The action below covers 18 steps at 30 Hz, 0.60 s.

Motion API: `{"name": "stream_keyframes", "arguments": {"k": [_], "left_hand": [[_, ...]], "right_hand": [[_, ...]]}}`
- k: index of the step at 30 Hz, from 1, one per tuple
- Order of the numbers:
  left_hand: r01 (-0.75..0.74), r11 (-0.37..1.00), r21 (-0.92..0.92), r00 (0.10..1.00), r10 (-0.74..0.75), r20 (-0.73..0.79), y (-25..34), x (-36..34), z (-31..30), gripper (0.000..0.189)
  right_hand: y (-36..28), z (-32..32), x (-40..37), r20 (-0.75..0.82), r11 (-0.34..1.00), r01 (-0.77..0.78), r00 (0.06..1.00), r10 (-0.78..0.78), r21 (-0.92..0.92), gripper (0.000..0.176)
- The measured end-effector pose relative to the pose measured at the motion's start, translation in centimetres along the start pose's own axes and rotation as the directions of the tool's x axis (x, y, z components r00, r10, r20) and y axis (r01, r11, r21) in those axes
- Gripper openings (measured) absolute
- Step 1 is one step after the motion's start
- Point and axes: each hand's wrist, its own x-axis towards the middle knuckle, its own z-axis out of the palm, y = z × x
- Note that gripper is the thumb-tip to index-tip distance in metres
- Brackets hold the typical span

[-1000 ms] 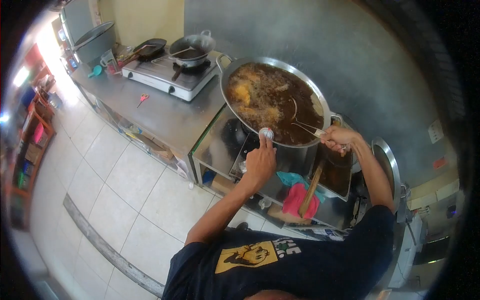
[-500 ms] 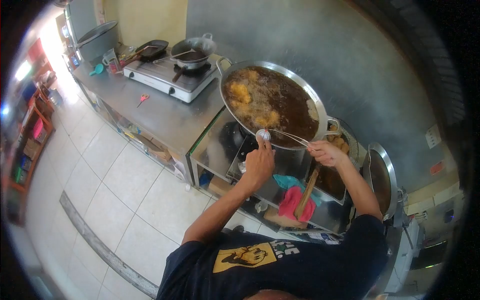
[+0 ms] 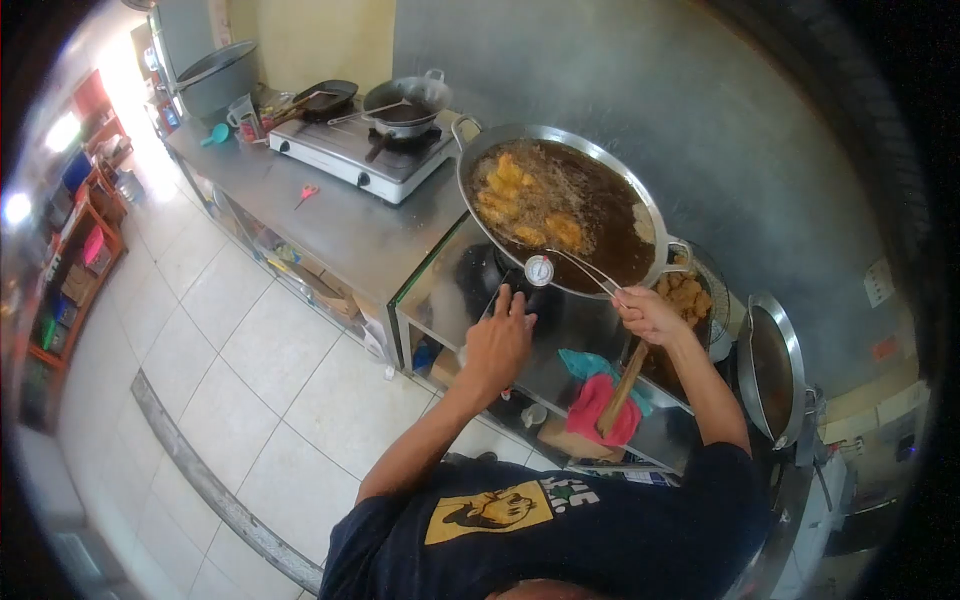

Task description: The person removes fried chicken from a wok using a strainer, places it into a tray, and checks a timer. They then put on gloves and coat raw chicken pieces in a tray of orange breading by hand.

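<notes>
My right hand (image 3: pixel 650 313) is closed around the handle end of metal tongs (image 3: pixel 592 275), which reach over the near rim of a large wok (image 3: pixel 613 163). In the wok's dark bubbling oil (image 3: pixel 600 215), golden fried pieces (image 3: pixel 507 180) float toward the left side. A round dial thermometer (image 3: pixel 539 270) sits at the near rim, its white face turned up toward me. My left hand (image 3: pixel 500 345) is just below the dial, fingers stretched out and a little apart, holding nothing.
Fried pieces fill a basket (image 3: pixel 688 296) right of the wok. Beyond it stands a second oil pan (image 3: pixel 772 370). A pink cloth (image 3: pixel 603 410) and a wooden handle (image 3: pixel 622 388) lie in front. Left are a two-burner stove (image 3: pixel 345 160) and red scissors (image 3: pixel 308 193).
My left hand has come off the thermometer and drawn back toward me. The right hand still holds the tongs at the rim. The view has shifted slightly.
</notes>
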Motion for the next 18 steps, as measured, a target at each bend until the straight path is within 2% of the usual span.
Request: {"name": "stream_keyframes", "arguments": {"k": [5,9,11,12,14,18], "left_hand": [[0.156,0.987,-0.049,0.986,-0.159,-0.046,-3.2,-4.2,-3.6,0.039],[0.215,0.972,-0.094,0.97,-0.224,-0.098,-6.6,-8.0,-5.2,0.035],[0.342,0.934,-0.101,0.934,-0.35,-0.079,-7.8,-9.8,-5.7,0.032],[0.343,0.935,-0.096,0.934,-0.35,-0.076,-8.1,-10.6,-6.2,0.032],[0.434,0.888,-0.15,0.892,-0.447,-0.068,-8.4,-12.1,-7.1,0.031],[0.451,0.88,-0.15,0.873,-0.47,-0.133,-10.4,-14.7,-6.7,0.033]], "right_hand": [[-0.2,0.3,-1.0,-0.022,0.999,0.046,0.999,-0.047,-0.027,0.025],[-0.2,-0.2,-1.2,-0.027,0.999,0.047,0.998,-0.048,-0.021,0.025],[-0.1,-0.5,-1.2,-0.024,0.997,0.075,0.997,-0.076,-0.011,0.025],[-0.2,-0.5,-1.1,-0.022,0.997,0.074,0.997,-0.075,-0.006,0.025],[-0.7,-0.3,-1.5,-0.045,0.997,0.062,0.997,-0.064,-0.037,0.025],[-1.6,-0.3,-2.1,-0.084,0.991,0.064,0.994,-0.074,-0.118,0.024]]}}
